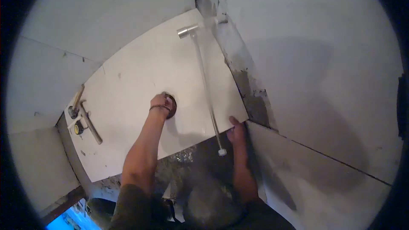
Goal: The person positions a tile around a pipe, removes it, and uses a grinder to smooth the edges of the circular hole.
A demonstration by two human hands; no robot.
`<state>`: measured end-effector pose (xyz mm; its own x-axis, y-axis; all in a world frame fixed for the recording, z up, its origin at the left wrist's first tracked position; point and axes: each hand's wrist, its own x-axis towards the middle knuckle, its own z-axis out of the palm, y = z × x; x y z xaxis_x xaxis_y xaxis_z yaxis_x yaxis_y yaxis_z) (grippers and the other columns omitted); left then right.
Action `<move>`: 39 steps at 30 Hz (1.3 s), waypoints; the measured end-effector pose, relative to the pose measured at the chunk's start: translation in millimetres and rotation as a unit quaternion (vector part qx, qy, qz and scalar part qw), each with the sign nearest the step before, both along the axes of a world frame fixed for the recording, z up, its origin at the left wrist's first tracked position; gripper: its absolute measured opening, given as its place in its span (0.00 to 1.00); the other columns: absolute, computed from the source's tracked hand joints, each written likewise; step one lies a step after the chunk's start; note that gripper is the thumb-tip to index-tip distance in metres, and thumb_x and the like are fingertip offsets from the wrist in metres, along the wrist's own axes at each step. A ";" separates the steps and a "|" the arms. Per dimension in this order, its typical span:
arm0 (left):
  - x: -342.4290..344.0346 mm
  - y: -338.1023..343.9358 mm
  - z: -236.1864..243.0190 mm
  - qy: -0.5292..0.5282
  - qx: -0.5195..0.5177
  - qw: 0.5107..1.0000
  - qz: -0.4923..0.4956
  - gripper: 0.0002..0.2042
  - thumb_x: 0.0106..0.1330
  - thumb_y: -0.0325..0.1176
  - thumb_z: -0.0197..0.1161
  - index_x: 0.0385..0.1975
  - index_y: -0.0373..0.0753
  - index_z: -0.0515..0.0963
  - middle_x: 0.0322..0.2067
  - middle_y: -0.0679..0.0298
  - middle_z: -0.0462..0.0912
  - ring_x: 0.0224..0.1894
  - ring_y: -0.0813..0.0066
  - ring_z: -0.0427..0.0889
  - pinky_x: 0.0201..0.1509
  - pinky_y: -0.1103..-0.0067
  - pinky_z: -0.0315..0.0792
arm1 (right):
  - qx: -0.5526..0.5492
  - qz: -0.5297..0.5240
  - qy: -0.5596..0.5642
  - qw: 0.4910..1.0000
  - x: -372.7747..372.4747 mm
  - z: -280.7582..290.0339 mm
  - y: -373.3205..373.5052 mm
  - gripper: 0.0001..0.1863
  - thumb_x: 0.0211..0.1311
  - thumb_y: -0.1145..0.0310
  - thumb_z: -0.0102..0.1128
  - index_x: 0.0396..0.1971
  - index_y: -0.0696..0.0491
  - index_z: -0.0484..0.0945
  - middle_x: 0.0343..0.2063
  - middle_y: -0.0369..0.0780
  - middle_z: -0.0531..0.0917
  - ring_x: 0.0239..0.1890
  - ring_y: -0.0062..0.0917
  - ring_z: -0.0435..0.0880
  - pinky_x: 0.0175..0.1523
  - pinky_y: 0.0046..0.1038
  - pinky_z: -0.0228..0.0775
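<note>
Left hand: clamped its fingers on a dark red suction cup, judged so by its round shape, on the tile's face.
Right hand: laid its thumb over the tile's near right corner; hid its other fingers at the edge, so could not tell a grip from a rest.
Large white tile: lay under the left fingers, spreading ahead and leftward, with a corner by the right fingers.
Progress: looked broadly in position, close along the far wall ahead of the left fingers; seemed unfinished rightward.
Grey mortar strip: showed bare ahead of the right fingers, between tile and right wall.
Rough grey bed: lay uncovered nearer the body than the left fingers, apparently left undone.
Chrome fitting: jutted out ahead and right of the left fingers.
Thin pale hose: dangled between both hands, ending just left of the right fingers; seemed the likeliest obstacle.
Wooden-handled mallet, long-handled tool, yellow-and-black round piece: rested on the tile, well left of the left fingers, weighting that end.
</note>
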<state>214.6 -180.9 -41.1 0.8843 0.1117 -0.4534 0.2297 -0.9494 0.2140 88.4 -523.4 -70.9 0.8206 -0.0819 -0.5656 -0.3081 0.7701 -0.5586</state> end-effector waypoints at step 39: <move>-233.0 141.6 41.5 -0.233 -0.054 0.881 0.408 0.16 0.53 0.36 0.68 0.40 0.37 0.79 0.37 0.51 0.80 0.42 0.52 0.80 0.46 0.64 0.74 | -0.221 0.048 0.088 0.970 10.7 58.2 22.5 0.24 0.58 0.45 0.66 0.37 0.52 0.76 0.20 0.32 0.76 0.16 0.17 0.70 0.20 0.21 0.64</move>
